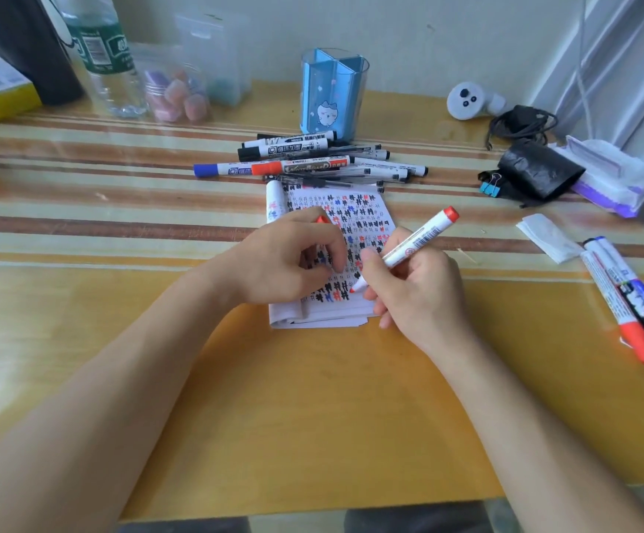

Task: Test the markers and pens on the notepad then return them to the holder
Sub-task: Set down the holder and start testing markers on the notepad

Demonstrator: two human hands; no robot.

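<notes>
Head view: the right hand (416,290) grips the red marker (412,246) in a writing hold, its tip touching the near part of the notepad (355,209) at mid-table (312,378). The left hand (285,259) curls round the red cap (322,220) and rests on the page. Keep the page pinned and stroke lightly on blank paper. The holder (331,92) stands far, behind the loose markers (312,163).

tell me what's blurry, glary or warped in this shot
Head view: the wide-angle lens bows the table stripes; a pale sheen washes its left side; the water bottle at back left is soft; the notepad and red marker are fairly sharp.
</notes>
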